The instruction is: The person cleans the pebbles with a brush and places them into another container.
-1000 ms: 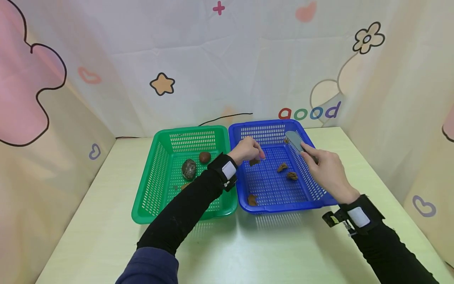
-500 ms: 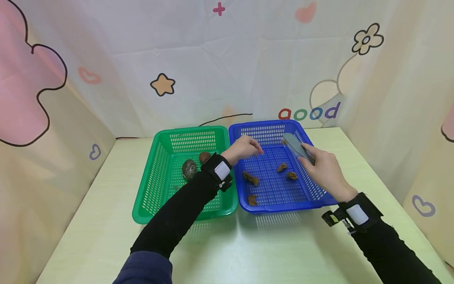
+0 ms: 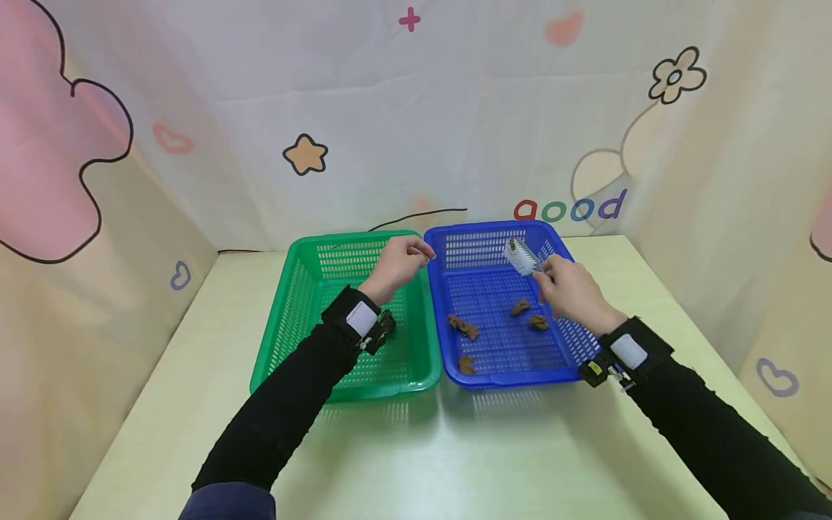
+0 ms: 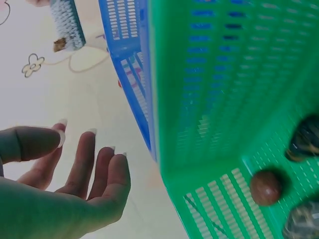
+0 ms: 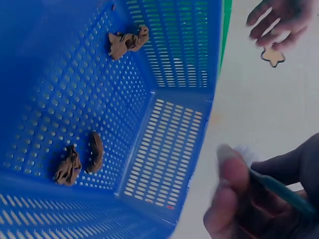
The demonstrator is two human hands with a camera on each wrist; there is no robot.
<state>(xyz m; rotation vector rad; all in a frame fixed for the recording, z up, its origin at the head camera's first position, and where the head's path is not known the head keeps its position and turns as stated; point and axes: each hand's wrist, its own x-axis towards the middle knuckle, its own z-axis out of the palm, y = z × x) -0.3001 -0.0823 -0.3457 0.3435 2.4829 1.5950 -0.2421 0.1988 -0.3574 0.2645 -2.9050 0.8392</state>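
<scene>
My right hand (image 3: 572, 290) grips a brush (image 3: 522, 258) by its handle above the blue basket (image 3: 500, 380). The brush's pale bristles face up and to the left in the head view. A small brown scrap (image 4: 60, 45) clings to the far end of the bristles. Over the back right part of the green basket (image 3: 383, 393) hovers my left hand (image 3: 399, 267), fingers relaxed and holding nothing. Several crumpled brown scraps (image 3: 464, 328) lie on the blue basket's floor; whether they are paper or leaf I cannot tell.
In the left wrist view, a reddish-brown stone (image 4: 265, 187), a dark stone (image 4: 305, 139) and a grey veined stone (image 4: 301, 221) sit in the green basket. Both baskets stand side by side on a pale table (image 3: 416, 462), before a printed curtain (image 3: 416, 130).
My left hand, earlier pinching a brown scrap, has dropped it in the blue basket and moved left over the green one. My right hand has turned the brush so its bristles show.
</scene>
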